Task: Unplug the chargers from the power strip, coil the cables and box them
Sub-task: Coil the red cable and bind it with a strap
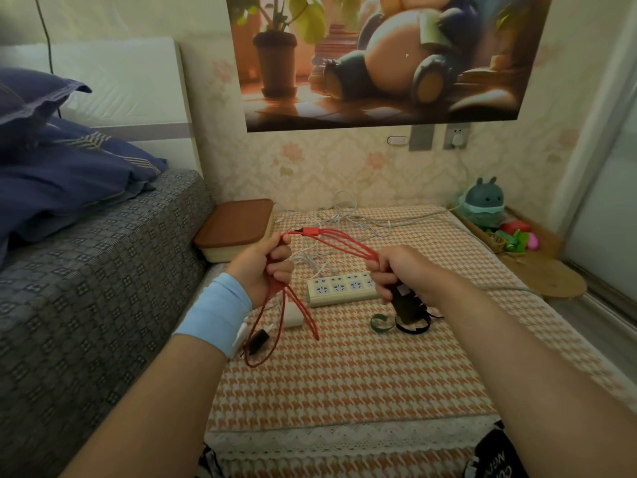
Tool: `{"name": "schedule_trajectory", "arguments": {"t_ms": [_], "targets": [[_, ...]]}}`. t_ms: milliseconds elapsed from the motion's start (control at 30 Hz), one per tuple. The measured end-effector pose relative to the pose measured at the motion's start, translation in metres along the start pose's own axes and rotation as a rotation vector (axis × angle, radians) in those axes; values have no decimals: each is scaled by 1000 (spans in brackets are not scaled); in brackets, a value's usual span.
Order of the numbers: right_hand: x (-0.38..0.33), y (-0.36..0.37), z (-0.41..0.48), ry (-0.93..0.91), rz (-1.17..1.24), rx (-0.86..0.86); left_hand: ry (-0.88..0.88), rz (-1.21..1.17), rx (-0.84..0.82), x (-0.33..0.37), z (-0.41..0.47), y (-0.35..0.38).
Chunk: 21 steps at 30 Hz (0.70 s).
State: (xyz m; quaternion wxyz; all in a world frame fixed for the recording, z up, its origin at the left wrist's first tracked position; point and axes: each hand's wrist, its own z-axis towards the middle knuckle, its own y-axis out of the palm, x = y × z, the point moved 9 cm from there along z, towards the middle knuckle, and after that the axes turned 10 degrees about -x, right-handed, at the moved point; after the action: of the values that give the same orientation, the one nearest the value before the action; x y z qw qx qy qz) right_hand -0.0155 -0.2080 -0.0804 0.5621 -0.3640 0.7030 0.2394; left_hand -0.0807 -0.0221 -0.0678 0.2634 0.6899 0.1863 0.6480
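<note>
An orange-and-white houndstooth-covered table (344, 374) bears a cream multi-socket power strip (339, 286), with tangled white cables (348, 219) behind it. A brown-lidded cream box (234, 225) sits at its far left corner.

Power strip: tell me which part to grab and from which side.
Take the power strip by its left end, from above, fingers across its narrow width. It lies flat, sockets up, on the checked cloth, and that end is bare; the right hand, holding the red cable, hides its other end.

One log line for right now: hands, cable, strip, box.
left hand: grips red cable loops | right hand: grips red cable, black charger | power strip: visible sockets empty | box: lid on
</note>
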Motion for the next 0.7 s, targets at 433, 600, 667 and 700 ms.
{"name": "schedule_trajectory", "arguments": {"t_ms": [433, 600, 667, 700], "targets": [[1, 57, 14, -40, 108, -159, -66, -25, -71, -19, 4, 14], [1, 62, 15, 9, -72, -128, 1, -70, -55, -17, 7, 22], [-2, 62, 18, -8, -187, -55, 65, -48, -39, -16, 10, 27], [-4, 61, 20, -35, -223, -10, 86, -28, -42, -16, 11, 31]]}}
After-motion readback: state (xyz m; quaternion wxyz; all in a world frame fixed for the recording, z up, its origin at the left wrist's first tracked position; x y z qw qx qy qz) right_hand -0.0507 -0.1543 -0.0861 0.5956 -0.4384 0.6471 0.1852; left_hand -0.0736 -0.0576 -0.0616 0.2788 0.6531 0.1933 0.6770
